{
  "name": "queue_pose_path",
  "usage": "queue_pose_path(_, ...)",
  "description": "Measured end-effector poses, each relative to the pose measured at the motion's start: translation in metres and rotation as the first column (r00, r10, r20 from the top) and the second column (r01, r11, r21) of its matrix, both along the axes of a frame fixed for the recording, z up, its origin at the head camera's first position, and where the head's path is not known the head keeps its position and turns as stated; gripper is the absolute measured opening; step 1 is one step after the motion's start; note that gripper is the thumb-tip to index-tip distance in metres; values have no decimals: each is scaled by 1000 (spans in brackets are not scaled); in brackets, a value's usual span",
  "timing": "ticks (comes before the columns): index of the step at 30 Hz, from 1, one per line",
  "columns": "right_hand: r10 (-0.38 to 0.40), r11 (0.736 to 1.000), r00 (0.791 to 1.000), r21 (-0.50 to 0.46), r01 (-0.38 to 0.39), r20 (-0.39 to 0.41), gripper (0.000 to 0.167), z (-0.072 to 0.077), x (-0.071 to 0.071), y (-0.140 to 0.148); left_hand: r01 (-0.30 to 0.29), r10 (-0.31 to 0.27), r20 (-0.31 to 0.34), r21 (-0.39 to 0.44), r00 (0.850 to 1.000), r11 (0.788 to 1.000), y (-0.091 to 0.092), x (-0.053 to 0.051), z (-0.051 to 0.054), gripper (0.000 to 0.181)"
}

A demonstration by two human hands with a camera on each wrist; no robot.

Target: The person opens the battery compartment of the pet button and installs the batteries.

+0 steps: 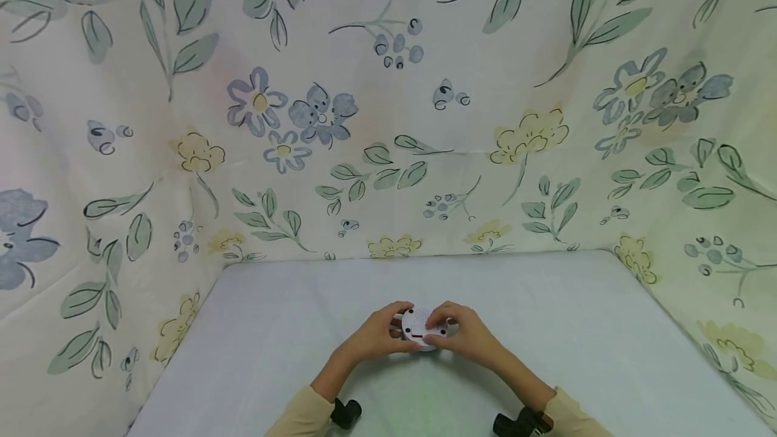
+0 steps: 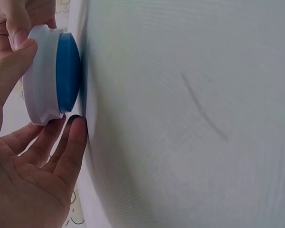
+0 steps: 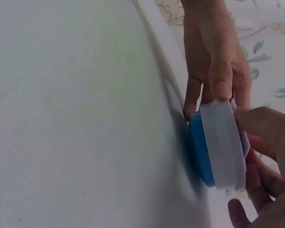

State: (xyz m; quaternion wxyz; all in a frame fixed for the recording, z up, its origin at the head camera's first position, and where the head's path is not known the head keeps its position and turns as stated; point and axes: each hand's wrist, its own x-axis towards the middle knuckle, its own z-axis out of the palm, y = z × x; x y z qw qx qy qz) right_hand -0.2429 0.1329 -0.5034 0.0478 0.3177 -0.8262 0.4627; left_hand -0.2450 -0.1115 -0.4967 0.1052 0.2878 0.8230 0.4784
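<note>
Between the two hands is a round white-and-blue button device (image 1: 417,319), its white back turned up and its blue dome (image 2: 68,71) facing the table. Small holes, dark screw spots and a dark red slot show on the back. The left hand (image 1: 381,334) grips the rim, thumb on the near side and fingers at the far side. Curled over the back from the right, the right hand (image 1: 472,337) holds it with thumb and fingers near the slot. In the right wrist view, the white casing (image 3: 223,145) is tilted; part of its back is hidden by fingers.
A white-covered table (image 1: 291,302) lies under the hands. Behind it and at both sides hangs a floral cloth (image 1: 388,120). Black wrist cameras (image 1: 347,414) are strapped at both sleeves.
</note>
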Motion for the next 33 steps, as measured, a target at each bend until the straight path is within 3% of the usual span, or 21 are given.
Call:
queue_pose_path(4, -38, 999, 997, -19, 40, 72, 42, -4, -1, 1, 3, -3, 9, 2, 1000, 1000, 0, 0, -1, 71)
queue_pose_path(7, -45, 998, 982, -29, 51, 186, 63, -5, -4, 2, -1, 1, 20, 5, 1000, 1000, 0, 0, -1, 71)
queue_pose_path(12, -27, 998, 922, -45, 48, 386, 75, -3, -9, 0, 2, -2, 20, -8, 1000, 1000, 0, 0, -1, 71)
queue_pose_path(16, -49, 994, 879, -58, 87, 474, 73, 3, -8, -2, 9, -8, 22, -28, 1000, 1000, 2, 0, -1, 71)
queue_pose_path(21, -63, 989, 855, -85, 124, 515, 73, 9, -5, -5, 17, -17, 2, -55, 1000, 998, 2, 0, 1, 74)
queue_pose_path(33, -85, 986, 835, -77, 151, 544, 73, 10, -7, -11, -7, 5, -22, -103, 1000, 995, 3, 1, 2, 76)
